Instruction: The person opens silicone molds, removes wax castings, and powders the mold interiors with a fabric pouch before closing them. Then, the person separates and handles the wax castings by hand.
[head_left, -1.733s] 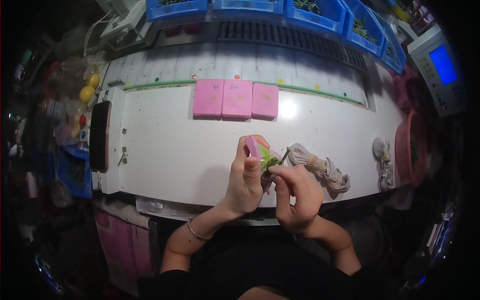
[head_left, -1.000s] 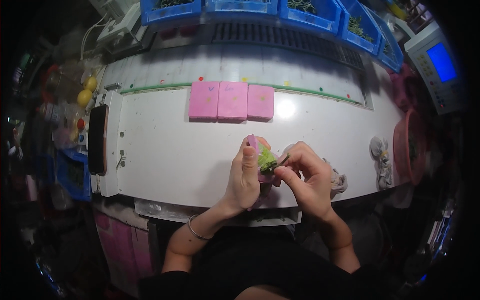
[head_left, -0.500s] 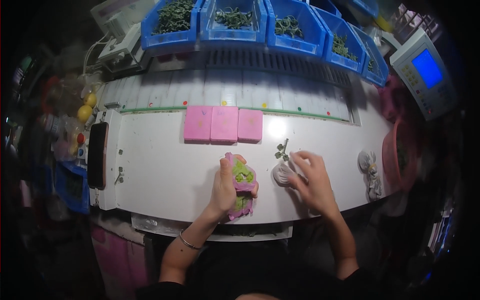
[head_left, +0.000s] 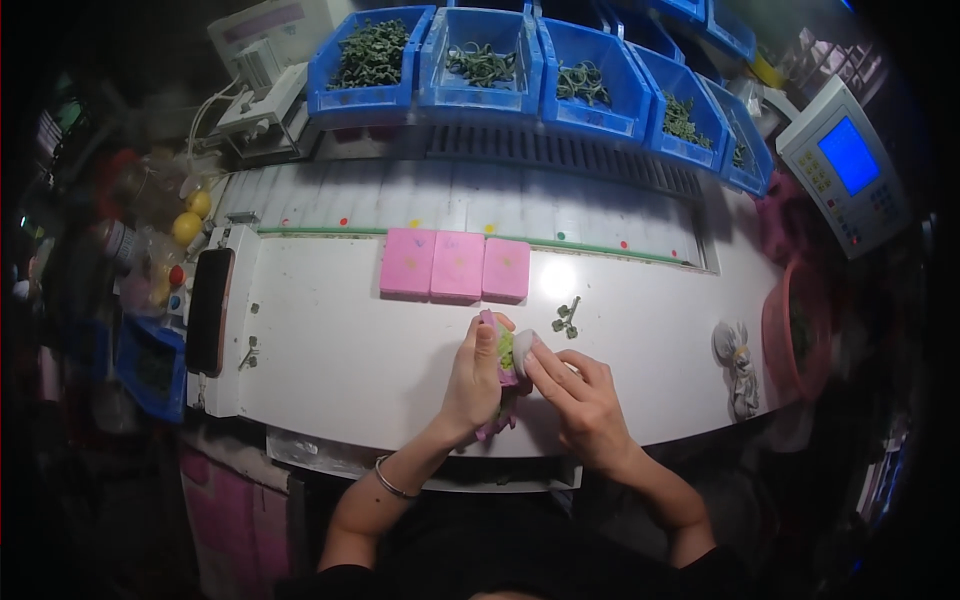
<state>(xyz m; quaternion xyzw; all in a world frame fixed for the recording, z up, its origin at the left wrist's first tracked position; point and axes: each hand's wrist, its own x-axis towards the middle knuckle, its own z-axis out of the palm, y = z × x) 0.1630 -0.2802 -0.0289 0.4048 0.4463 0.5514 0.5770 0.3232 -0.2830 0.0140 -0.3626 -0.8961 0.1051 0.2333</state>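
Note:
My left hand (head_left: 472,385) is closed round a pink mould (head_left: 506,350) whose bright green inner face is partly visible. A lower pink-and-green flap of it hangs below my fingers. My right hand (head_left: 588,405) grips a small whitish cloth pouch (head_left: 522,350), held against the mould's green face; the fingers hide much of the pouch. Just beyond my right hand, a small dark green branched piece (head_left: 568,318) lies on the white table (head_left: 340,340). Three pink blocks (head_left: 457,266) stand side by side farther back.
Blue bins (head_left: 480,98) with green branched pieces line the back. A phone (head_left: 211,310) lies at the left, near more small green pieces (head_left: 250,352). At the right are a tied grey cloth pouch (head_left: 740,370), a reddish basket (head_left: 785,340) and a device with a blue screen (head_left: 848,155).
My right hand has picked up the whitish pouch from the table and brought it left against the mould. My left hand has turned the mould's green face toward it. The view has shifted slightly.

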